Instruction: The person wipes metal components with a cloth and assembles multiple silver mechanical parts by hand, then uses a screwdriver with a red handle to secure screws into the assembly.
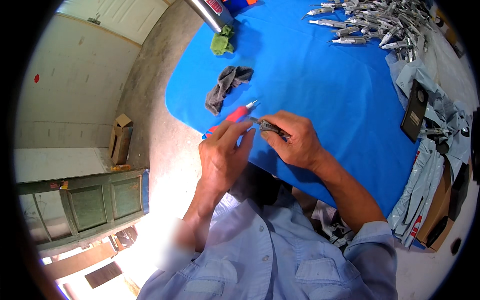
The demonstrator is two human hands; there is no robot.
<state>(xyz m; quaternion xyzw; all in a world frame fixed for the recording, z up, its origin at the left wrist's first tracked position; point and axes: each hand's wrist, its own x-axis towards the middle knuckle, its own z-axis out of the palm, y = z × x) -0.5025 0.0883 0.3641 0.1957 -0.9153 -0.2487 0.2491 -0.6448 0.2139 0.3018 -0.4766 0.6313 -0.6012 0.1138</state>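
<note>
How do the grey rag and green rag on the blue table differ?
The grey rag is larger and darker, and lies loose, nearer the hands. The green rag is smaller and brighter, bunched against the end of a metal cylinder. Both are crumpled cloths on the blue table cover, untouched by either hand.

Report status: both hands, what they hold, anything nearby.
Left hand grips red-handled tool. Right hand pinches small grey metal part. Crumpled grey rag lies just beyond.

A red-handled screwdriver (235,116) points its tip at a small grey metal part (271,128) over the blue table.
</note>
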